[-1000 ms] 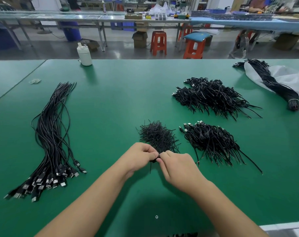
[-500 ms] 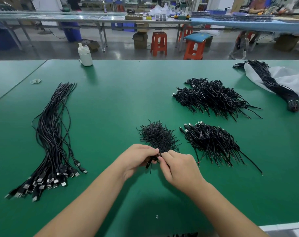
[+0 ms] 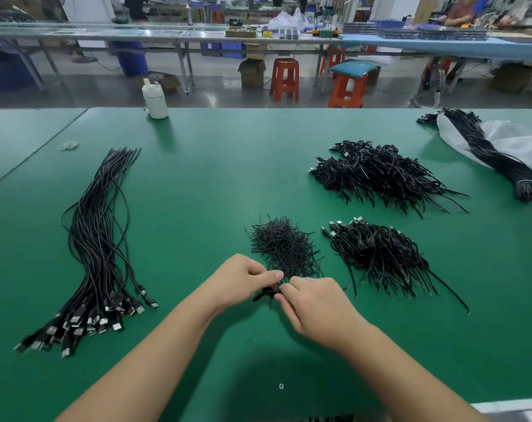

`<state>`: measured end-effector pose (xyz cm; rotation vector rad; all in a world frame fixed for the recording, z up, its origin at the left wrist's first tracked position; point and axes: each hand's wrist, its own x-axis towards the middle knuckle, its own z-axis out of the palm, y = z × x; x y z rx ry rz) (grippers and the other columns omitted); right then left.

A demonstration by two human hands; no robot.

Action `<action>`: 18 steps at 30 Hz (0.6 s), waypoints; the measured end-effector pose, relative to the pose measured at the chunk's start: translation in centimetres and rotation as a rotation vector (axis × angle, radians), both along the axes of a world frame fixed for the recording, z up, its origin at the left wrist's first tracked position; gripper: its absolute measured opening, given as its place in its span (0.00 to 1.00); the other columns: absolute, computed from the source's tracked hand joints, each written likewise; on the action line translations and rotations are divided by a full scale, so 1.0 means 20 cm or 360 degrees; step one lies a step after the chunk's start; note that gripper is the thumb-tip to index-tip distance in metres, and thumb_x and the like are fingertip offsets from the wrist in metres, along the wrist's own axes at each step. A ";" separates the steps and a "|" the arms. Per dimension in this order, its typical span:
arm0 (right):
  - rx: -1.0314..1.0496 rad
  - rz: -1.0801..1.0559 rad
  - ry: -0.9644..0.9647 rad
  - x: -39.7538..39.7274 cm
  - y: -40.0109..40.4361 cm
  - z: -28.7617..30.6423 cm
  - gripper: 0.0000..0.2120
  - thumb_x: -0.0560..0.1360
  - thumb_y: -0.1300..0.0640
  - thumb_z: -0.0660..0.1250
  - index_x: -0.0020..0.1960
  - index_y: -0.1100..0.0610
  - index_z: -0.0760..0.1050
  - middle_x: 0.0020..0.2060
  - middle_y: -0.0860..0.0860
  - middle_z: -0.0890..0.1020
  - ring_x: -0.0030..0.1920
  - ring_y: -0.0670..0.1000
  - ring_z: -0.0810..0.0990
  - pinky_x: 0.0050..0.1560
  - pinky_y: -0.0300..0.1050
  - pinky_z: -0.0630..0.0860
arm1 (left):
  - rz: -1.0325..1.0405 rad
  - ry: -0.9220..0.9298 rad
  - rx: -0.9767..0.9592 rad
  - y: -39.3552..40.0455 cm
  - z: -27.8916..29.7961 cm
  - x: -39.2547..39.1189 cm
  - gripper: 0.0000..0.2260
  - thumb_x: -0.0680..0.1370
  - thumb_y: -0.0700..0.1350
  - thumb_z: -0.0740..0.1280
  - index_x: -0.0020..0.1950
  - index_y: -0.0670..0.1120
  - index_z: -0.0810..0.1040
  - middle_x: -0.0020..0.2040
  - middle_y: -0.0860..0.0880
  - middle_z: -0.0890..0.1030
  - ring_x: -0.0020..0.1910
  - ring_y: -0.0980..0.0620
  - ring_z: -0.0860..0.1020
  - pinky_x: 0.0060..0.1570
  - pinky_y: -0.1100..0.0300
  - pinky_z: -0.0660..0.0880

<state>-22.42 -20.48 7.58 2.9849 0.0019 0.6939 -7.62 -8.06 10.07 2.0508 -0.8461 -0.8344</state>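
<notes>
My left hand [image 3: 243, 278] and my right hand [image 3: 316, 306] meet at the middle of the green table [image 3: 197, 184]. Between their fingertips they pinch a small coiled black cable [image 3: 266, 293] with a thin black tie sticking out below it. Just behind the hands lies a heap of short black twist ties [image 3: 284, 246]. To its right sits a pile of coiled, tied USB cables [image 3: 377, 254]. A long loose bunch of straight USB cables [image 3: 97, 248] stretches along the left, plugs toward me.
A second, larger pile of tied cables [image 3: 380, 175] lies at the back right. Farther right, a banded cable bundle [image 3: 495, 156] rests on a white plastic bag [image 3: 520, 141]. A white bottle [image 3: 155, 100] stands at the far edge. Rubber bands [image 3: 68, 145] lie far left.
Both hands stay in place and keep working the small cable; the fingers have shifted and the cable's end now sticks out lower left between them.
</notes>
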 end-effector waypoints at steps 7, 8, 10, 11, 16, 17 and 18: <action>-0.0098 -0.0025 0.0141 0.04 0.00 0.01 0.14 0.78 0.49 0.62 0.35 0.51 0.73 0.28 0.46 0.75 0.26 0.50 0.76 0.24 0.44 0.67 | -0.0171 -0.0404 0.0150 -0.02 0.05 -0.01 0.06 0.74 0.47 0.74 0.37 0.53 0.83 0.38 0.52 0.85 0.36 0.56 0.79 0.42 0.60 0.76; -0.0113 -0.0028 0.0154 0.04 -0.01 0.01 0.14 0.78 0.49 0.61 0.35 0.51 0.73 0.28 0.46 0.75 0.26 0.51 0.76 0.24 0.44 0.67 | -0.0185 -0.0461 0.0176 -0.02 0.06 -0.02 0.07 0.74 0.47 0.74 0.36 0.54 0.82 0.37 0.53 0.84 0.34 0.60 0.78 0.38 0.64 0.75; -0.0145 -0.0025 0.0175 0.04 -0.01 0.01 0.14 0.78 0.49 0.63 0.35 0.51 0.72 0.28 0.46 0.75 0.25 0.50 0.76 0.24 0.43 0.66 | -0.0225 -0.0544 0.0226 -0.03 0.07 -0.03 0.07 0.74 0.47 0.73 0.37 0.54 0.81 0.38 0.55 0.84 0.31 0.63 0.75 0.35 0.68 0.72; -0.0156 -0.0018 0.0181 0.04 -0.01 0.01 0.14 0.77 0.48 0.65 0.35 0.50 0.72 0.28 0.46 0.75 0.25 0.50 0.76 0.24 0.42 0.65 | -0.0250 -0.0580 0.0245 -0.03 0.08 -0.03 0.06 0.74 0.47 0.73 0.37 0.54 0.81 0.39 0.54 0.84 0.33 0.61 0.76 0.37 0.66 0.72; -0.0178 0.0031 0.0232 0.05 -0.02 0.03 0.14 0.77 0.48 0.66 0.35 0.50 0.73 0.28 0.46 0.76 0.26 0.50 0.76 0.25 0.42 0.63 | -0.0404 -0.1046 0.0378 -0.06 0.09 -0.08 0.06 0.76 0.46 0.66 0.40 0.53 0.76 0.43 0.52 0.82 0.43 0.50 0.77 0.41 0.59 0.71; -0.0162 0.0048 0.0238 0.05 -0.03 0.03 0.14 0.78 0.48 0.65 0.36 0.51 0.74 0.29 0.47 0.77 0.27 0.50 0.77 0.25 0.42 0.65 | -0.0415 -0.1135 0.0391 -0.06 0.08 -0.10 0.06 0.77 0.45 0.64 0.41 0.54 0.73 0.45 0.52 0.82 0.45 0.48 0.78 0.41 0.58 0.70; -0.0142 0.0060 0.0242 0.05 -0.04 0.04 0.13 0.79 0.48 0.63 0.38 0.52 0.75 0.31 0.47 0.78 0.30 0.51 0.78 0.27 0.44 0.69 | -0.0402 -0.1182 0.0387 -0.07 0.07 -0.11 0.06 0.78 0.45 0.63 0.42 0.55 0.72 0.46 0.52 0.82 0.47 0.48 0.78 0.41 0.58 0.69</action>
